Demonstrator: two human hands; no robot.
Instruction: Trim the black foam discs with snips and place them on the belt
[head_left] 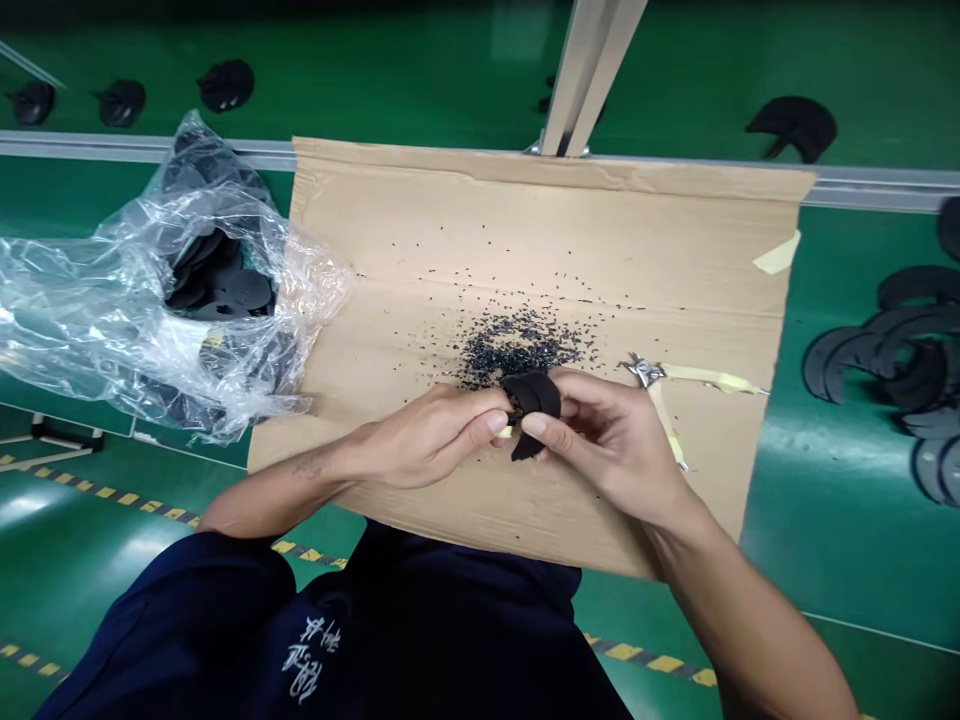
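Observation:
Over a sheet of brown cardboard (540, 240), both my hands pinch one small black curved rubber part (534, 398). My left hand (427, 435) grips it from the left with thumb and fingers closed. My right hand (607, 440) holds its right side, and also carries metal nippers (645, 372) with yellow-taped handles running behind the palm. Just beyond the part lies a heap of tiny black trimmings (517, 345) on the cardboard.
A crumpled clear plastic bag (150, 290) of black parts lies at the left. Several black crescent parts (900, 360) are stacked on the green bench at the right. More black pieces (795, 125) sit beyond a metal rail (877, 185). A metal post (589, 70) rises at the back.

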